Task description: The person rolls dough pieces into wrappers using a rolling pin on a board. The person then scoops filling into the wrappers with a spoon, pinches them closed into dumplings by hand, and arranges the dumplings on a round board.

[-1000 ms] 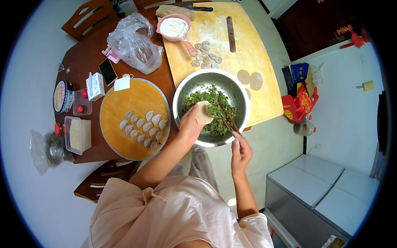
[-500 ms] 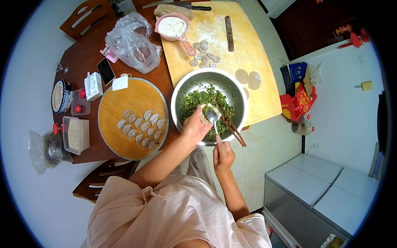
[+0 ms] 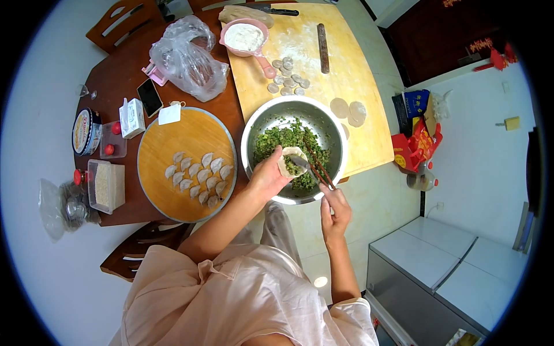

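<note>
My left hand cups a round dough wrapper over the near side of a steel bowl. Chopped green filling lies in the bowl, and some sits on the wrapper. Closed round a metal spoon, my right hand is at the bowl's near right rim, with the spoon's tip at the wrapper. A pair of brown chopsticks leans in the bowl; their outer ends pass by my right fingers, and I cannot tell whether they touch.
Left of the bowl, a round board bears several folded dumplings. Behind it, a floured wooden board carries flat wrappers, small dough discs, a rolling pin, a knife and a pink flour scoop.
My right hand has moved right and slightly up, turning the spoon so its handle slants to the right. Filling now shows on the wrapper. My left hand has barely moved.
</note>
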Motion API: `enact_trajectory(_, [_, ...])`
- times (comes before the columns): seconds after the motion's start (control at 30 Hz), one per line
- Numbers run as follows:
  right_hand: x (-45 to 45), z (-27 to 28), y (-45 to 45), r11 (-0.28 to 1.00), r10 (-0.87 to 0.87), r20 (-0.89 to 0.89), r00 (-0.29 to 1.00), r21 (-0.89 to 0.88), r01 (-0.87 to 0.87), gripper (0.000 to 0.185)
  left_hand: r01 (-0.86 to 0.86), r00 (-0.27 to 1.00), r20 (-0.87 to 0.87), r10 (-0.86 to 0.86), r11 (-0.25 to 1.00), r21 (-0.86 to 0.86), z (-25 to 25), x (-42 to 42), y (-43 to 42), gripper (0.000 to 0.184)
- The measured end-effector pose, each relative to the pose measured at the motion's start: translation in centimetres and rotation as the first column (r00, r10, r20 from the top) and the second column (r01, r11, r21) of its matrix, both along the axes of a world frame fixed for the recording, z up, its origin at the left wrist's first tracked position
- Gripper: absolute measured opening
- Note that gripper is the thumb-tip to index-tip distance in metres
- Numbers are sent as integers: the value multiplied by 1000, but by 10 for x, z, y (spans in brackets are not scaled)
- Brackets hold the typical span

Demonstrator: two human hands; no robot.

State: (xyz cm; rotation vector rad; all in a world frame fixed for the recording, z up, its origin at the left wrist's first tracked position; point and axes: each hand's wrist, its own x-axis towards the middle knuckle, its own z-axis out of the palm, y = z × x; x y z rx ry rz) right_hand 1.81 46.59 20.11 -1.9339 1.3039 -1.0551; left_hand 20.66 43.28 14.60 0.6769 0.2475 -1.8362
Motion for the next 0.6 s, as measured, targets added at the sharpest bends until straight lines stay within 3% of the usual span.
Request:
enact_trajectory(0.1, [-5, 1, 3, 999, 44, -25, 999, 26, -43, 27, 23, 1000, 19, -23, 1000, 4, 2, 2, 0, 42])
enact_trajectory(0.2, [-14, 15, 2, 993, -41, 52, 998, 109, 35, 27, 13, 999, 39, -14, 999, 31, 9, 4, -1, 40])
enact_trajectory(0.33, [-23, 21, 3, 982, 53, 125, 991, 172, -74, 24, 15, 1000, 24, -15, 1000, -26, 8, 7, -3, 40])
enact_trajectory(0.43, [-23, 27, -1, 983, 77, 86, 993, 158, -90, 23, 54, 996, 67, -52, 998, -28, 15, 8, -4, 41])
enact_trajectory(0.6, [-27, 13, -7, 949, -79, 155, 985, 315, 26, 22, 117, 992, 60, -112, 990, -81, 20, 4, -3, 44])
